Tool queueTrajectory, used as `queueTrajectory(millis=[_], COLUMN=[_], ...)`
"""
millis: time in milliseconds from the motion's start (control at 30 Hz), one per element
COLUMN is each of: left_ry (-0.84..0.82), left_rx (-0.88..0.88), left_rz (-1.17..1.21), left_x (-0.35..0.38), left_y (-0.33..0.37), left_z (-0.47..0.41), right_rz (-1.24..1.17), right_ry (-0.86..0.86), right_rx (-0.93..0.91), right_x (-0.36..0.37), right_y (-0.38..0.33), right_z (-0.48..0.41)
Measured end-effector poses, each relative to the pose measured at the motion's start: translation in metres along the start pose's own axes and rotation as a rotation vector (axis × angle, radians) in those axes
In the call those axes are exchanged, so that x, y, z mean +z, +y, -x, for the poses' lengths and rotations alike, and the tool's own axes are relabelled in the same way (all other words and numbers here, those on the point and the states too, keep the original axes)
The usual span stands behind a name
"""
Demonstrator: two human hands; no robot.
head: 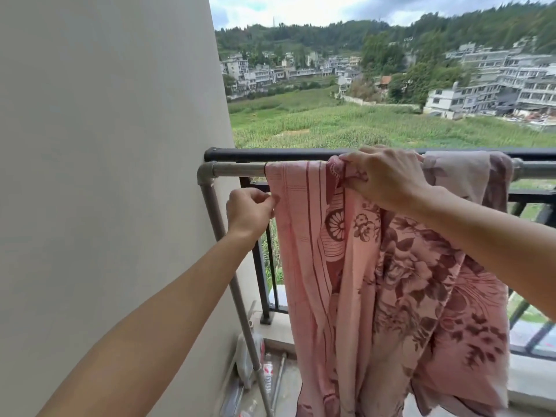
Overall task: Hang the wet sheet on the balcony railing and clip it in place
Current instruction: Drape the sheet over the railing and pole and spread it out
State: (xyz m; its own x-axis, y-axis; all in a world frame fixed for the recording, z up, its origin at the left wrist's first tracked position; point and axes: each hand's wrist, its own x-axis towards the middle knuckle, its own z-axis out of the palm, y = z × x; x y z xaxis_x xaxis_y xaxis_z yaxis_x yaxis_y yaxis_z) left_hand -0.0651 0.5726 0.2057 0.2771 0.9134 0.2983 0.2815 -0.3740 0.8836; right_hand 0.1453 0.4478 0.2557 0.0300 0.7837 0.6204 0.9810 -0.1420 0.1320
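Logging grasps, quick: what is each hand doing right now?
Left hand: pinches the sheet at its left edge.
Right hand: grips bunched sheet at the grey rail.

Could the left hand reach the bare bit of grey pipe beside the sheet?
Probably yes. The left hand pinches the sheet edge just below the grey pipe, and nothing lies between them, though it must let go first.

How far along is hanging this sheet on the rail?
Done: the pink floral sheet is draped over the grey pipe rail. In hand: the left hand pinches its left edge while the right hand grips bunched fabric at the top. Left: spreading it out and clipping; no clips are visible.
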Motion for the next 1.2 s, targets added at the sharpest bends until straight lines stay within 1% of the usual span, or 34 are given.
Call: queueTrajectory(millis=[100,133,200,333,400,433,500,533,633,667,700,733,767,833,900,1000,1033,1100,1133,1200], left_ry=[0.167,0.224,0.316,0.459,0.543,0.55,0.476,0.418,0.219,0.181,0.168,0.167,0.151,0.058,0.001,0.011,0.014,0.031,0.044,0.062], left_rx=[0.187,0.216,0.197,0.111,0.082,0.083,0.1,0.11,0.107,0.13,0.184,0.264,0.356,0.505,0.572,0.605,0.621,0.653,0.664,0.683], left_rz=[-0.058,-0.1,-0.156,-0.224,-0.305,-0.341,-0.407,-0.452,-0.688,-0.788,-0.86,-0.888,-0.879,-0.819,-0.758,-0.682,-0.666,-0.648,-0.644,-0.648], left_x=[-0.019,-0.025,-0.036,-0.059,-0.079,-0.088,-0.098,-0.096,-0.075,-0.067,-0.059,-0.051,-0.041,-0.018,0.006,0.034,0.044,0.057,0.063,0.069], left_y=[0.02,0.026,0.04,0.057,0.06,0.059,0.056,0.053,0.042,0.04,0.039,0.039,0.041,0.047,0.052,0.061,0.065,0.068,0.069,0.068], left_z=[-0.011,-0.019,-0.035,-0.065,-0.074,-0.076,-0.076,-0.073,-0.055,-0.046,-0.037,-0.028,-0.017,0.005,0.019,0.031,0.034,0.035,0.034,0.031], right_rz=[-0.155,-0.218,-0.28,-0.22,-0.211,-0.205,-0.191,-0.167,-0.09,-0.099,-0.124,-0.162,-0.187,-0.178,-0.134,-0.028,0.021,0.114,0.145,0.167], right_ry=[0.074,0.098,0.135,0.098,0.116,0.131,0.114,0.048,-0.273,-0.315,-0.308,-0.26,-0.181,0.006,0.121,0.139,0.112,0.039,0.029,0.092], right_rx=[-0.043,-0.035,0.037,0.263,0.352,0.391,0.462,0.483,0.488,0.478,0.469,0.461,0.459,0.452,0.459,0.552,0.6,0.64,0.629,0.557], right_x=[-0.009,-0.013,-0.016,-0.022,-0.034,-0.04,-0.046,-0.045,-0.036,-0.035,-0.038,-0.043,-0.05,-0.065,-0.074,-0.082,-0.085,-0.083,-0.081,-0.08], right_y=[0.003,0.004,0.009,0.031,0.043,0.046,0.047,0.043,0.029,0.024,0.02,0.016,0.014,0.013,0.015,0.031,0.037,0.047,0.051,0.063], right_z=[0.011,0.013,0.012,-0.016,-0.03,-0.036,-0.044,-0.046,-0.041,-0.038,-0.033,-0.028,-0.019,0.006,0.036,0.087,0.104,0.129,0.137,0.141])
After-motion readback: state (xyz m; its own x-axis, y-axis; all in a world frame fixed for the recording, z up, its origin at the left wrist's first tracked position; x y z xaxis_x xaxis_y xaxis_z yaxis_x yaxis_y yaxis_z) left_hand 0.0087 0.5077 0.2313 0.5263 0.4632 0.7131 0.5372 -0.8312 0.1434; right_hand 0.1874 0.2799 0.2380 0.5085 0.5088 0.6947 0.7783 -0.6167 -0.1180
